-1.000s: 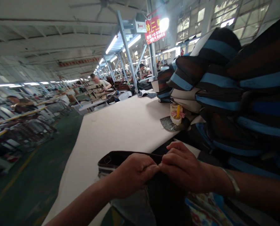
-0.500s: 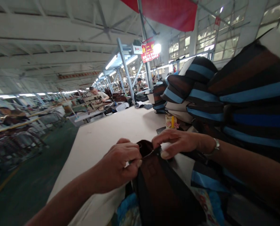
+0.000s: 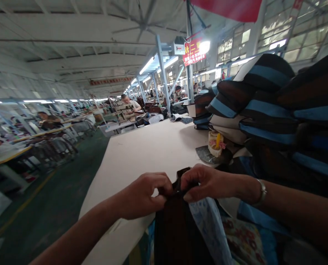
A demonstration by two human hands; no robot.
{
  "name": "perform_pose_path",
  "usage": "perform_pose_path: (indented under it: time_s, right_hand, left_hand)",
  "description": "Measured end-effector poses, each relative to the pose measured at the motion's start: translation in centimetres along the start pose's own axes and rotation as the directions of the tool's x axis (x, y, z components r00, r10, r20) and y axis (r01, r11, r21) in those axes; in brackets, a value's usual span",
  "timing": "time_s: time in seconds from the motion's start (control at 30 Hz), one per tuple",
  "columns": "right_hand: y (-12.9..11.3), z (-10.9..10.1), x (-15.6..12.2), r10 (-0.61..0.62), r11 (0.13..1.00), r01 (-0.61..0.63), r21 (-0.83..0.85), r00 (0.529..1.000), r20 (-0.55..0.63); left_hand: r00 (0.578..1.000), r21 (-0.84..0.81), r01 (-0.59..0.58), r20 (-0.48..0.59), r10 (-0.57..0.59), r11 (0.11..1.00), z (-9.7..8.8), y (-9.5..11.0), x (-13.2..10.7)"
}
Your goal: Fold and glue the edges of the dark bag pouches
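- Two pinches: my left hand point(image 3: 145, 195) and right hand point(image 3: 213, 182) grip the dark bag point(image 3: 177, 233) by its top edge.
- It's before me, by the pale surface point(image 3: 136, 151).
- Blue-striped bags point(image 3: 271, 110) piled at my right.

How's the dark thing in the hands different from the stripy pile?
The left hand and right hand pinch the dark piece at its top; the pile sits stacked. The dark piece is one item; the pile has many. The pile shows wide blue bands; the dark piece shows a brown strip. Both are dark with some brown.
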State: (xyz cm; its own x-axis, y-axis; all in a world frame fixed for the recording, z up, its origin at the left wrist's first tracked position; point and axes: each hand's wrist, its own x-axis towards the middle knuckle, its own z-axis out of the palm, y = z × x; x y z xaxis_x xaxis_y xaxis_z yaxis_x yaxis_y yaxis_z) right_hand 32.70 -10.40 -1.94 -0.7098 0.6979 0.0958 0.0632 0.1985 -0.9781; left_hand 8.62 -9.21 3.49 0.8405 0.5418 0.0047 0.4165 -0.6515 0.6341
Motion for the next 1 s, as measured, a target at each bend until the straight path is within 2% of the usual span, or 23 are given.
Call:
perform_pose_path:
  time_s: [0.13,0.27,0.47,0.6,0.77,0.87,1.0]
  right_hand:
    - [0.7,0.2,0.3,0.016,0.988,-0.018,0.150,1.000,0.011]
    - [0.9,0.2,0.3,0.018,0.992,-0.019,0.126,1.000,0.014]
    - [0.8,-0.6,0.0,-0.044,0.999,0.043,0.010,0.996,0.079]
    - [1.2,-1.1,-0.2,-0.056,0.996,0.060,-0.058,0.996,0.074]
    - [1.0,-1.0,-0.5,0.048,0.998,-0.049,0.035,0.999,0.010]
    - [0.7,-0.8,-0.8,-0.026,0.987,0.012,-0.159,0.996,-0.081]
    - [1.0,-0.1,-1.1,-0.200,0.896,0.109,-0.431,0.964,-0.173]
  left_hand:
    - [0.989,-0.158,0.145,0.055,-0.138,0.977,0.3,0.4,0.3]
    - [0.979,-0.166,0.203,0.021,-0.202,0.965,1.7,0.0,1.0]
    - [0.968,-0.209,0.252,0.046,-0.248,0.945,2.5,-0.5,1.8]
    - [0.963,-0.206,0.268,0.025,-0.269,0.941,2.7,-0.3,2.1]
    - [0.968,-0.222,0.247,0.009,-0.251,0.943,2.8,-0.1,2.4]
    - [0.975,-0.217,0.219,0.009,-0.222,0.951,3.0,0.1,2.6]
    - [0.983,-0.123,0.175,-0.035,-0.180,0.977,3.6,0.3,2.8]
